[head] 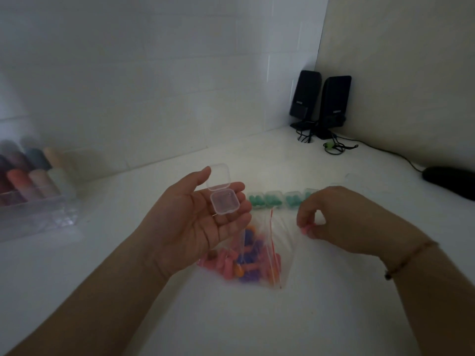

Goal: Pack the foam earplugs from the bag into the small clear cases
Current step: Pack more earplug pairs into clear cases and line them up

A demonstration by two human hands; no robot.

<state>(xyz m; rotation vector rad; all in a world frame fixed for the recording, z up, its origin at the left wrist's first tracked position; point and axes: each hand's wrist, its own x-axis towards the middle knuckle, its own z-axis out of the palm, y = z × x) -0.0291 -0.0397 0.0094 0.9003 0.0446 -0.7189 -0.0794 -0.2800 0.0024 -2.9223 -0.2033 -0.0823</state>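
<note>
one clear bag (259, 255) of pink, purple and orange earplugs lies at lower centre on the white table (334, 317), bare around it. above it, the left hand (190, 222) cradles one open empty case (225, 201), fingers loosely spread. the right hand (331, 219) pinches one pink earplug (305, 230). beyond, four filled cases (280, 200) in a row; two speakers (321, 104) upper right.

Fig.: two bare forearms, no sleeves. Left hand (191, 219), approx. 9 o'clock of centre: no rings or watch. Right hand (341, 219), approx. 3 o'clock: thin beaded bracelet (408, 258) w/ one dark bead at wrist.
</note>
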